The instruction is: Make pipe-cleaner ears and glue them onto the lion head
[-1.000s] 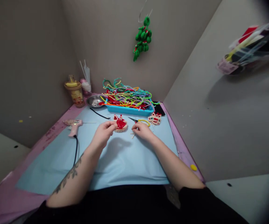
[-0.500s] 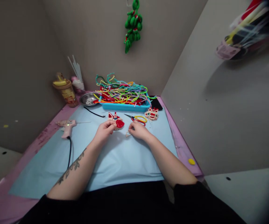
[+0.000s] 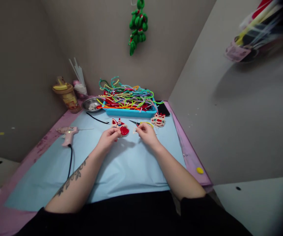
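Note:
My left hand (image 3: 110,137) pinches a small red and white pipe-cleaner figure (image 3: 120,126) and holds it just above the light blue mat (image 3: 122,164). My right hand (image 3: 145,132) is closed in a pinch on a small pale piece I cannot make out, close to the figure's right side. Just beyond my right hand lie scissors (image 3: 142,123) with yellow handles. A second cream and red pipe-cleaner figure (image 3: 158,120) lies to their right.
A blue tray (image 3: 129,112) heaped with coloured pipe cleaners stands at the back. Left of it are a metal bowl (image 3: 90,105), a yellow cup (image 3: 65,94) and a black strand (image 3: 97,118). A pink glue gun (image 3: 67,135) lies at the left. A green ornament (image 3: 137,26) hangs on the wall.
My left hand has lifted the red figure off the mat. My right hand picked up the small pale piece and moved up towards the figure. The view shifted slightly.

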A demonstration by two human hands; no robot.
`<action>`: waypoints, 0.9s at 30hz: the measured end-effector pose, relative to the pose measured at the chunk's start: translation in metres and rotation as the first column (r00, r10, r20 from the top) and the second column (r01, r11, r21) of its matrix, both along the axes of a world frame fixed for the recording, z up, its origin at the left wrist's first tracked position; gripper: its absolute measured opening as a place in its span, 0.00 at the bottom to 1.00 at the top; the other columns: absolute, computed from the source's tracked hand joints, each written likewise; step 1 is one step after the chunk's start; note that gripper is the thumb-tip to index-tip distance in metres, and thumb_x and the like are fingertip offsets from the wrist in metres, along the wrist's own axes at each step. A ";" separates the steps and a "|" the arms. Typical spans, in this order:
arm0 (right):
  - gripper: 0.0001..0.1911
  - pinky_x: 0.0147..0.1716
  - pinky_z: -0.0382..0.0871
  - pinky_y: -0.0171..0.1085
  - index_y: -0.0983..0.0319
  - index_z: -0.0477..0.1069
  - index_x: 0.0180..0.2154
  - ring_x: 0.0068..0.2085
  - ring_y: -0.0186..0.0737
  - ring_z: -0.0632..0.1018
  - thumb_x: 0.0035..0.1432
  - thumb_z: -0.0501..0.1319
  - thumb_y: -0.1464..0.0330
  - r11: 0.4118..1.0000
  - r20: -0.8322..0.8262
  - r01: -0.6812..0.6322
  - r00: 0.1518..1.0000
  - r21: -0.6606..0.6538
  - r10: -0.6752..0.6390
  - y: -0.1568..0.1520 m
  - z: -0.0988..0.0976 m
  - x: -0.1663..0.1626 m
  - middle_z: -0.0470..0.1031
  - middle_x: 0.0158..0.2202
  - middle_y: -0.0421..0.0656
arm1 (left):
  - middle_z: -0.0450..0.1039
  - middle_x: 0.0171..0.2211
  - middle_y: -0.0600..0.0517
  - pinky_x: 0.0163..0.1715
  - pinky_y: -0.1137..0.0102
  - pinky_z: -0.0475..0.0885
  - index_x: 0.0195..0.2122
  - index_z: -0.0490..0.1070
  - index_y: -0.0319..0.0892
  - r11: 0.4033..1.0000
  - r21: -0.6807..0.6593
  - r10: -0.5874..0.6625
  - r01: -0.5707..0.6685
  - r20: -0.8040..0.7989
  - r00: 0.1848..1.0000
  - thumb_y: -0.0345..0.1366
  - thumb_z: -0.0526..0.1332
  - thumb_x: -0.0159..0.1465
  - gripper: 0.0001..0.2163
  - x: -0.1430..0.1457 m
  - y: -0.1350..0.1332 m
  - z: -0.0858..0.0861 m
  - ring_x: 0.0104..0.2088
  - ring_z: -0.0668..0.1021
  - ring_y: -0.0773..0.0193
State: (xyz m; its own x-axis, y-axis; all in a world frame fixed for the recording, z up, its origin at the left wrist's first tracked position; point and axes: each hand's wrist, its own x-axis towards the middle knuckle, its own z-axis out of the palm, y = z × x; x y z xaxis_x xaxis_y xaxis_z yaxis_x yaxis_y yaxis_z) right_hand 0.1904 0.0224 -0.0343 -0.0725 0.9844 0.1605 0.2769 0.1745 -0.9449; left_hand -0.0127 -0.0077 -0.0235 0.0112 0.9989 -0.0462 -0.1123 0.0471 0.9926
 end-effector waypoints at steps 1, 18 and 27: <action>0.09 0.22 0.62 0.31 0.60 0.63 0.28 0.21 0.31 0.67 0.51 0.59 0.61 1.000 -0.095 0.001 0.995 -0.029 -0.004 -0.001 0.000 -0.002 0.66 0.20 0.34 | 0.71 0.24 0.54 0.23 0.75 0.60 0.23 0.71 0.39 0.999 -0.032 -0.005 0.007 0.057 0.998 0.39 0.68 0.50 0.09 0.000 0.000 -0.001 0.23 0.68 0.71; 0.12 0.41 0.69 0.39 0.61 0.77 0.36 0.40 0.41 0.76 0.56 0.54 0.71 0.953 0.120 -0.061 0.992 0.296 0.027 -0.019 0.001 -0.017 0.77 0.37 0.46 | 0.76 0.50 0.41 0.49 0.67 0.71 0.45 0.77 0.36 0.924 -0.121 -0.275 0.364 0.452 0.849 0.37 0.66 0.58 0.15 0.007 -0.004 -0.004 0.55 0.74 0.50; 0.12 0.31 0.69 0.37 0.62 0.78 0.31 0.29 0.38 0.74 0.54 0.59 0.62 0.998 -0.055 -0.025 0.998 0.063 0.028 -0.013 -0.001 -0.013 0.76 0.27 0.43 | 0.74 0.52 0.38 0.48 0.67 0.71 0.45 0.77 0.35 0.919 -0.101 -0.305 0.382 0.434 0.848 0.37 0.67 0.56 0.17 0.008 -0.006 -0.002 0.55 0.74 0.50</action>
